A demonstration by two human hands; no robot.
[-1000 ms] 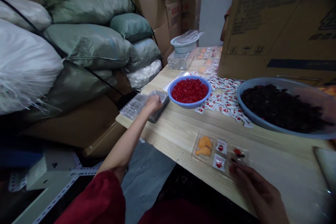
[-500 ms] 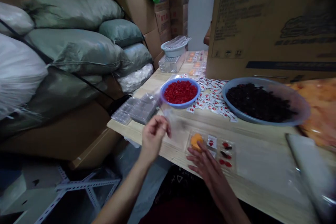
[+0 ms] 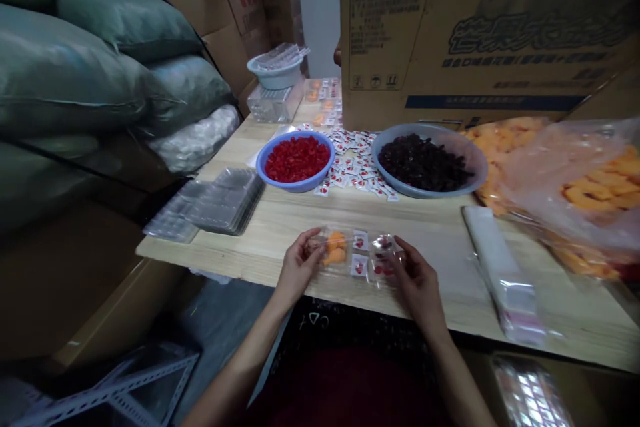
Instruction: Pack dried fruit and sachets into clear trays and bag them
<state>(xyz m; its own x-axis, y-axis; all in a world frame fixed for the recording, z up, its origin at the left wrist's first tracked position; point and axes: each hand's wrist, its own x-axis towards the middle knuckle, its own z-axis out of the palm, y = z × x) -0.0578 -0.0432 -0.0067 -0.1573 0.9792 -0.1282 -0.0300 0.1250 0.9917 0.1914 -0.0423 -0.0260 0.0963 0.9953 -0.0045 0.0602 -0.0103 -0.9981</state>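
Note:
Both my hands are at the front edge of the wooden table (image 3: 280, 227), holding a transparent plastic compartment tray (image 3: 357, 257) between them. My left hand (image 3: 300, 263) pinches the tray's left end, and my right hand (image 3: 417, 273) grips its right end. Orange dried fruit pieces (image 3: 335, 247) lie in its left compartment. Small white sachets with red hearts (image 3: 359, 253) sit in the middle, and dark red pieces (image 3: 384, 255) show at the right. A blue bowl of red diced fruit (image 3: 295, 163) stands beyond my hands.
A grey-blue bowl of dark dried fruit (image 3: 425, 163) stands right of a heap of heart sachets (image 3: 350, 163). Stacked transparent trays (image 3: 215, 203) lie left; a bag of orange fruit (image 3: 585, 187) lies right. A large cardboard box (image 3: 450, 33) stands behind, sacks (image 3: 100, 73) left.
My left hand has come back from the tray stack to the compartment tray. Both hands now hold that tray, lifted or drawn in at the table's front edge, and the view has swung left.

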